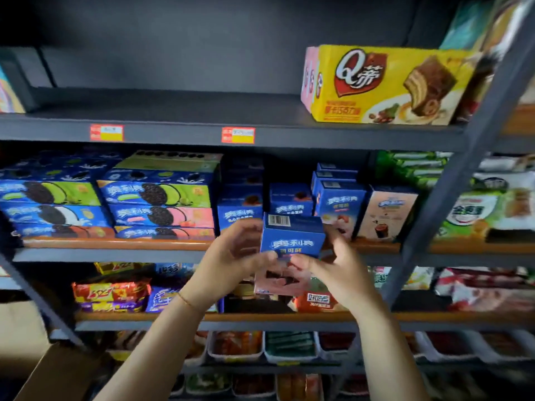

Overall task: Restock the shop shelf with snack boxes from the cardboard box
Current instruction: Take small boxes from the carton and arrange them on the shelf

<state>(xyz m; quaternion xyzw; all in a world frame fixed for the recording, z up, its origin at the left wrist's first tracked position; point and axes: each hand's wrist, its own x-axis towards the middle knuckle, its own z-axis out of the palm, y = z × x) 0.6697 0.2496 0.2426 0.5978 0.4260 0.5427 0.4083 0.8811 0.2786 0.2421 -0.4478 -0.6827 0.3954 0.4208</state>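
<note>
I hold a small blue-and-pink snack box (291, 238) upright in front of the middle shelf (115, 245). My left hand (236, 257) grips its left side and my right hand (333, 263) pinches its lower right part. The box has a barcode on top and a pink lower half. Behind it stand matching blue boxes (338, 204) in rows on the shelf. A corner of the cardboard box (60, 371) shows at the lower left.
Flat blue cookie boxes (156, 198) are stacked at the shelf's left. A yellow cake box (388, 85) sits on the top shelf at right, the rest of that shelf being bare. A dark slanted upright (451, 180) crosses at right. Lower shelves hold packets and trays.
</note>
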